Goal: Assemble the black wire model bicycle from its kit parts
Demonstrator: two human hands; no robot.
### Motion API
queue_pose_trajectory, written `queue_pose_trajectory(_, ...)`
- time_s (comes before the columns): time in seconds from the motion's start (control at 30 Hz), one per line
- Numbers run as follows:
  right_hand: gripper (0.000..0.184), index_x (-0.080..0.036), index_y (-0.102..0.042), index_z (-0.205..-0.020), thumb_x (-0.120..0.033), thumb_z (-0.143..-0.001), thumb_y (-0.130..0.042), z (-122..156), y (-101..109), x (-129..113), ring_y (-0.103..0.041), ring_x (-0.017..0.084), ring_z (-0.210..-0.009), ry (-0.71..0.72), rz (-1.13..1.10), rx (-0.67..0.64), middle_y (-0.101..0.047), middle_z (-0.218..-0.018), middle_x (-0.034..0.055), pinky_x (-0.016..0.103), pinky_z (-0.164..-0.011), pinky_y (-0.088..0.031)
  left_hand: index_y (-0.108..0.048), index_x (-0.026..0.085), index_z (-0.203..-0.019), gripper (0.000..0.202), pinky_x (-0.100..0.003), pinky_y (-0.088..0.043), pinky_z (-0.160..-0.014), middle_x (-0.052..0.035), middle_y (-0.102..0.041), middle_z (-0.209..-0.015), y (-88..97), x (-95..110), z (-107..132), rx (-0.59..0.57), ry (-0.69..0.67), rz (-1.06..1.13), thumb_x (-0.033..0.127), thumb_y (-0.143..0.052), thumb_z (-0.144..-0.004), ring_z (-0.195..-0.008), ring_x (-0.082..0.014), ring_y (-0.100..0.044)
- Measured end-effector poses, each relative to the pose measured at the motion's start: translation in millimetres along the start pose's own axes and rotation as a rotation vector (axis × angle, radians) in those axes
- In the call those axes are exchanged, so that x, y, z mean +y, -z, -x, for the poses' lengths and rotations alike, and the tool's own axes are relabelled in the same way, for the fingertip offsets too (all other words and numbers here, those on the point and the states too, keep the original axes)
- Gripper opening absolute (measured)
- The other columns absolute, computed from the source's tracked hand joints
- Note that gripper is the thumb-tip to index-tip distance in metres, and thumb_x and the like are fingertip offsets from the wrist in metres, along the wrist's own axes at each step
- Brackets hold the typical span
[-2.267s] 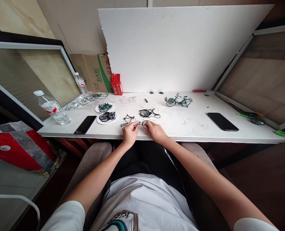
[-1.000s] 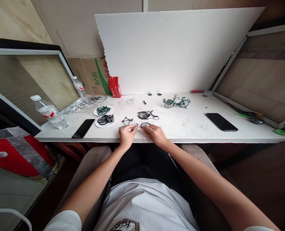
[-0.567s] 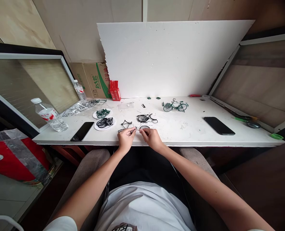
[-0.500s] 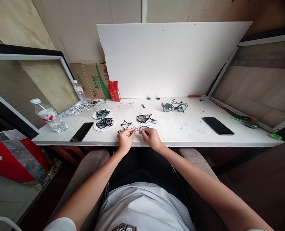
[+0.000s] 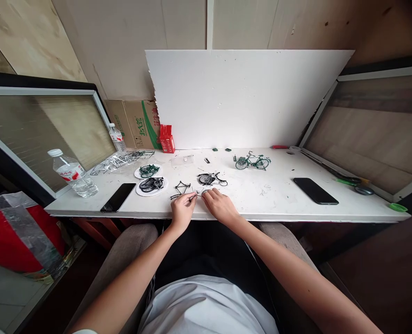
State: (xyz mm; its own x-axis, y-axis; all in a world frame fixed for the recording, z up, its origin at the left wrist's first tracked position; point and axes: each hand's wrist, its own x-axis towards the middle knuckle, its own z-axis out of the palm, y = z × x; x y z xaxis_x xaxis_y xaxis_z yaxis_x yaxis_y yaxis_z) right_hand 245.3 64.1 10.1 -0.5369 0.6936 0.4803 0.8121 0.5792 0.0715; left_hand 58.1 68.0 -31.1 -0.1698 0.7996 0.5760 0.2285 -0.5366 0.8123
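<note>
My left hand [image 5: 182,208] rests at the near edge of the white table [image 5: 268,204], fingers pinched on a thin metal tool whose tip points right. My right hand [image 5: 219,205] lies close beside it, fingers curled over a small wheel-like model part that is mostly hidden. A black model bicycle frame [image 5: 182,188] lies just beyond my left hand. A black wheel and mudguard assembly [image 5: 211,178] sits beyond my right hand. A finished green model bicycle [image 5: 251,162] stands farther back.
Two white dishes of parts [image 5: 151,184] [image 5: 147,170] and a black phone [image 5: 117,197] lie at left. A water bottle [image 5: 73,173] stands near the left edge. A second phone [image 5: 315,190] lies at right. A white foam board [image 5: 241,97], cardboard box [image 5: 136,123] and red carton [image 5: 166,138] stand behind.
The camera has tilted up, so the table sits lower in view. Both hands have stayed together at the near edge, working the tool and small part with only slight finger shifts.
</note>
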Motion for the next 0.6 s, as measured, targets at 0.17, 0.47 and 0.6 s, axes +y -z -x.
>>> queue_pose_trajectory(0.17, 0.016, -0.019, -0.063, -0.107, -0.02, -0.113, -0.048, 3.8, -1.5, 4.1, -0.062, 0.024, -0.09, 0.099, 0.01, -0.044, -0.071, -0.093, 0.0083, 0.033, -0.066, -0.039, -0.083, 0.017, -0.105, 0.019, -0.044, -0.071, -0.088, -0.0151, -0.084, -0.106, 0.6, 0.5, 0.9, -0.006, 0.003, 0.025, 0.029, -0.081, -0.09, -0.094, -0.0285, -0.083)
queue_pose_trajectory(0.47, 0.034, -0.021, -0.061, -0.095, -0.033, -0.117, -0.038, 5.2, -15.4, -8.0, -0.062, 0.02, -0.064, -0.088, -0.19, 0.033, -0.067, -0.072, 0.005, 0.03, -0.059, -0.032, -0.084, 0.019, -0.105, 0.019, -0.043, -0.072, -0.085, -0.0134, -0.084, -0.104, 1.7, 8.6, 3.4, 0.017, -0.027, -0.007, 0.032, -0.081, -0.09, -0.094, -0.0288, -0.083)
queue_pose_trajectory(0.6, 0.034, -0.022, -0.063, -0.097, -0.034, -0.116, -0.038, 6.2, -14.0, -15.4, -0.066, 0.019, -0.064, -0.204, -0.462, 0.029, -0.072, -0.079, 0.0047, 0.028, -0.063, -0.04, -0.084, 0.022, -0.105, 0.017, -0.041, -0.072, -0.08, -0.0117, -0.084, -0.102, 4.7, 8.8, 4.1, 0.015, -0.09, -0.071, 0.03, -0.078, -0.092, -0.089, -0.0273, -0.083)
